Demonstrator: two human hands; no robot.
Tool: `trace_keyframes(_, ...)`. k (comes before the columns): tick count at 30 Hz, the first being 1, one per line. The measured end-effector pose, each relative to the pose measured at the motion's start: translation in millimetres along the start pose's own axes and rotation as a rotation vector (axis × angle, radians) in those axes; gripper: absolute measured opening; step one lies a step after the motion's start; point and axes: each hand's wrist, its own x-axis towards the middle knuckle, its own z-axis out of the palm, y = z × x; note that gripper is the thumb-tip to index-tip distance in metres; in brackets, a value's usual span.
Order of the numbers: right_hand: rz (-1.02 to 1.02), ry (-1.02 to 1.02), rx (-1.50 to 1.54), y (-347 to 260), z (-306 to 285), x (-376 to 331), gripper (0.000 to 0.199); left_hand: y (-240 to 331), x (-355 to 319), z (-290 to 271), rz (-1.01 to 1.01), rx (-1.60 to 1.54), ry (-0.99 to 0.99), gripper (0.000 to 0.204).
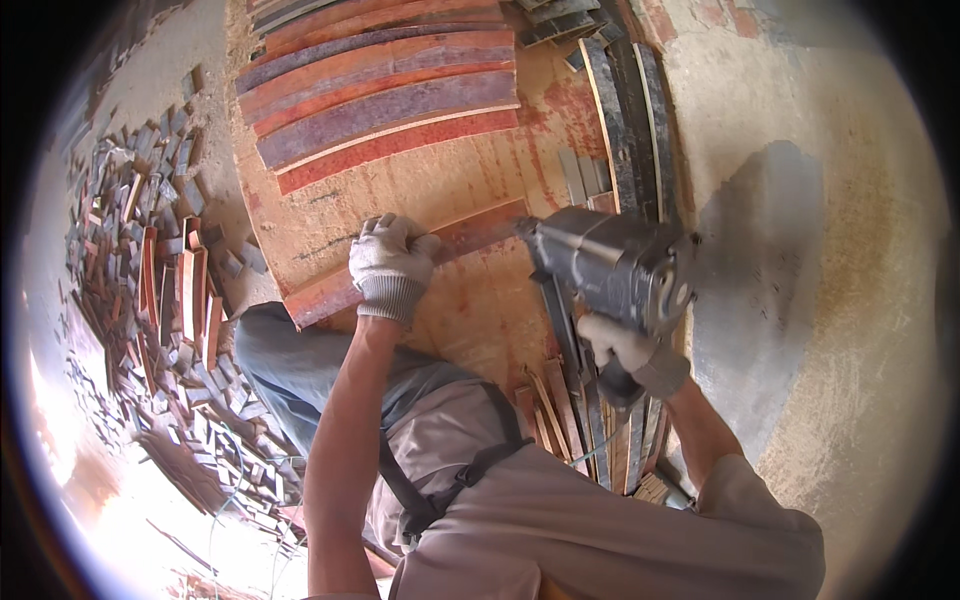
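My left hand (390, 265), in a white knit glove, presses down on a reddish wooden strip (470, 232) that lies across a large plywood board (440, 180). In my right hand (635, 355), also gloved, I grip the handle of a grey pneumatic nail gun (610, 265). Its nose points at the right end of the strip, just right of my left hand. Several red and purple strips (385, 100) lie side by side on the far part of the board.
A heap of small wood offcuts (160, 280) covers the floor to the left. Dark long strips (635, 120) lie along the board's right edge, and more strips (560, 410) are stacked by my right knee. Bare concrete floor (830, 250) spreads to the right.
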Motion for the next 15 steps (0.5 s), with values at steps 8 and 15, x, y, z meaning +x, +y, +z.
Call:
trace_keyframes(8, 0.121, 0.07, 0.034, -25, -7, 28, 0.024, -2, 0, 1, 0.0, 0.03, -0.016, 0.011)
trace_keyframes(15, 0.17, 0.043, 0.157, -35, -7, 30, 0.022, -2, 0, 2, -0.018, 0.025, -0.029, 0.012)
